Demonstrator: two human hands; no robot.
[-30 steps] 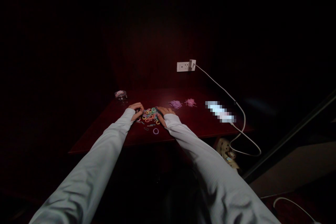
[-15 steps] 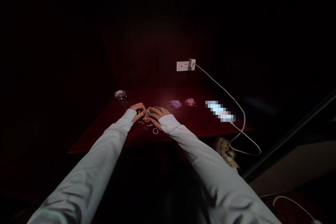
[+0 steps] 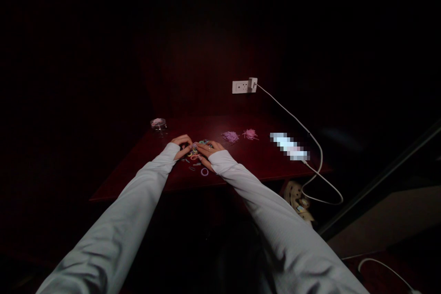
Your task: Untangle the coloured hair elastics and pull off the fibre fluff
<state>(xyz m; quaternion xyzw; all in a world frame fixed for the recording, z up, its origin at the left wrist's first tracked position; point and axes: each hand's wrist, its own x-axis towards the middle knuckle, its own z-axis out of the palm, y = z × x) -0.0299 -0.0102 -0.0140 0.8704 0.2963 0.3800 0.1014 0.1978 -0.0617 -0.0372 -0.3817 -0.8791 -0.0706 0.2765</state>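
A jumbled pile of small colourful hair ties lies on the dark red table, between my two hands. My left hand is at its left side with fingers curled inward. The fingertips meet the pile, and what they pinch is too small to make out. From the right, my right hand reaches over the pile, fingers stretched out and thumb apart, a ring on one finger. Part of the pile is hidden under it. A loose purple hair tie and a few small grey clip-like pieces lie nearer the front edge.
Behind my right hand are a purple heap and a pink heap of thin short pieces. A clear round container stands back left. On the right lies a blurred-out bright phone-like device, its white cable running to a wall socket.
My right fingers have shifted slightly over the pile, and more of its coloured pieces show between the hands. My left hand has stayed nearly in place.
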